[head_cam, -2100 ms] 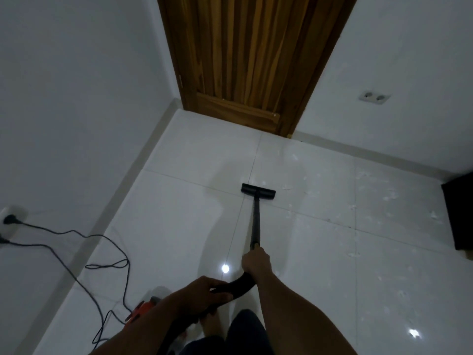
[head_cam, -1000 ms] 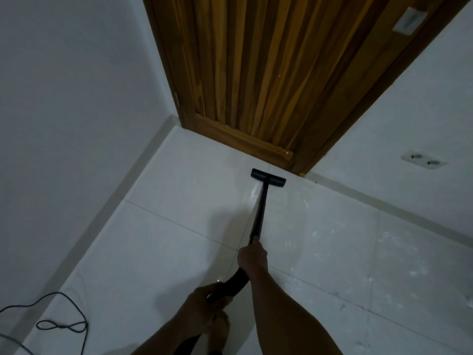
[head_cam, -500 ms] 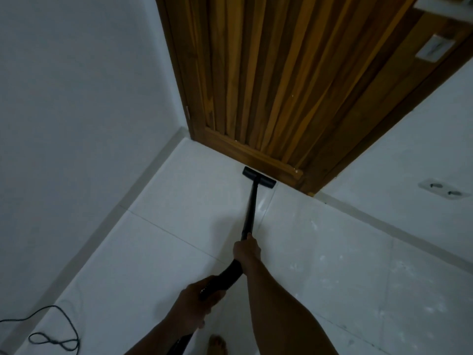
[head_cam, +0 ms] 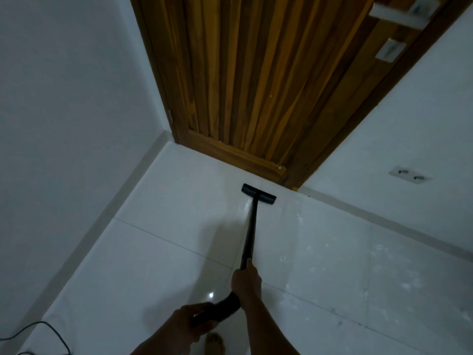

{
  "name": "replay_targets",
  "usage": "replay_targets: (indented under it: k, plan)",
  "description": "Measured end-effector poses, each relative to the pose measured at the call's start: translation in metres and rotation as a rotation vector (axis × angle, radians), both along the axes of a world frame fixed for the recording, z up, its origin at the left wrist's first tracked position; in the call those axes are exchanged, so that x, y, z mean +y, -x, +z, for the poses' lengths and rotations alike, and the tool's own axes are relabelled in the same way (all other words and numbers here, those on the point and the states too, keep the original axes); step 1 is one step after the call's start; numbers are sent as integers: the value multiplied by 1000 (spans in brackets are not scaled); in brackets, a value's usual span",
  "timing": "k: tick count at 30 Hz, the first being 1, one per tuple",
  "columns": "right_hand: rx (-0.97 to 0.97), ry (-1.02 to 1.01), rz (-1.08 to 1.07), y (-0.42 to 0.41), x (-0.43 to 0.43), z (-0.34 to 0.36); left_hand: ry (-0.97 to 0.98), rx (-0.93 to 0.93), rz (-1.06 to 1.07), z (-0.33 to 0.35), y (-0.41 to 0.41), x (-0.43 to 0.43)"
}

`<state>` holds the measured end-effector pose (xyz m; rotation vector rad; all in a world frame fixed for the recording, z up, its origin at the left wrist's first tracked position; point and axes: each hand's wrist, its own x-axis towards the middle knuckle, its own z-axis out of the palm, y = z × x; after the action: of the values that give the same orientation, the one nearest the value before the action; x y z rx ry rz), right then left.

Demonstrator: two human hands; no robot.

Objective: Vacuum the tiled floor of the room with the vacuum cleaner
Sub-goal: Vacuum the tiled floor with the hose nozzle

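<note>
The black vacuum nozzle [head_cam: 259, 194] lies flat on the white tiled floor [head_cam: 158, 252], a short way in front of the wooden door's bottom rail. Its thin black wand [head_cam: 250, 231] runs back toward me. My right hand [head_cam: 246, 279] grips the wand's lower end, arm stretched forward. My left hand [head_cam: 189, 322] holds the thicker black hose [head_cam: 225, 306] just behind it. The vacuum's body is out of view.
A wooden door [head_cam: 256, 85] fills the corner ahead, white walls on both sides. A wall socket [head_cam: 409, 174] sits low on the right wall. White specks of debris [head_cam: 378, 285] dot the tiles at right. A black cable [head_cam: 43, 331] loops at bottom left. My bare foot [head_cam: 215, 343] shows below.
The nozzle was pushed forward up to the door's bottom rail as I stepped closer. Now it sits slightly back from the rail and a bit to the right.
</note>
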<state>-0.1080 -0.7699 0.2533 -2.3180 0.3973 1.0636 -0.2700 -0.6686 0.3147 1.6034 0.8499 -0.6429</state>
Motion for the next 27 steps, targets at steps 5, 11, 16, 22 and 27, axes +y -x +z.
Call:
replay_targets:
  k: [5,11,16,22,27]
  plan:
    - [-33,37,-42,41,-38,9,-28,27,-98,21,26,-25]
    - [-7,43,-89,55,-62,18,2,26,-187,12,28,-33]
    - [0,-3,-92,21,-63,19,22,53,-217,19,3,-48]
    - [20,-43,-90,-21,-58,11,5,14,-132,17,-24,-74]
    - [176,-331,-450,-45,-46,2,-77,-81,-131,14,-42,-67]
